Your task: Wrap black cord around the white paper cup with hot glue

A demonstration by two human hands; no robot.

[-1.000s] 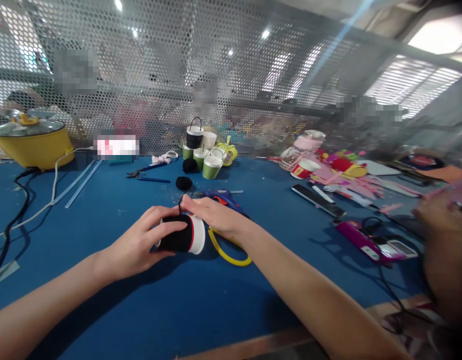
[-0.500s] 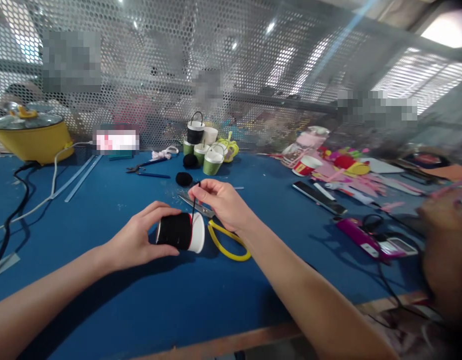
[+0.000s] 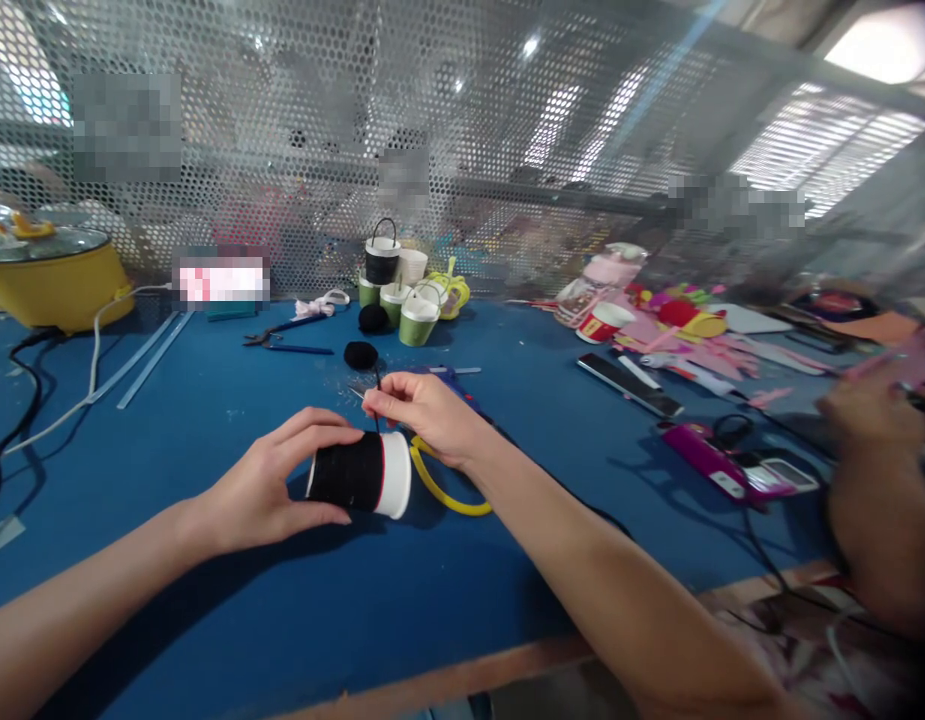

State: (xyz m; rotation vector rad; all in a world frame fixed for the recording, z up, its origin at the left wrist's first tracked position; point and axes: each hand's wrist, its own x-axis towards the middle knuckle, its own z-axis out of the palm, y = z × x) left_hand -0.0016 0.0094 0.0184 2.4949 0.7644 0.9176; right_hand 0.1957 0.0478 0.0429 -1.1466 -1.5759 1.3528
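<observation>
A paper cup wrapped in black material lies on its side on the blue table, its white rim facing right. My left hand grips the cup's black body from the left. My right hand pinches a thin black strand just above the cup's rim. Yellow-handled scissors lie right behind the cup, partly under my right wrist.
Small green and black cups with handles and two black pom-poms sit further back. A yellow pot with cables stands far left. Pink craft bits, a phone and a magenta tool lie right. Another person's hand works at the right edge.
My right hand lifted the black strand above the cup, then came back down closer to the rim. My left hand kept hold of the cup.
</observation>
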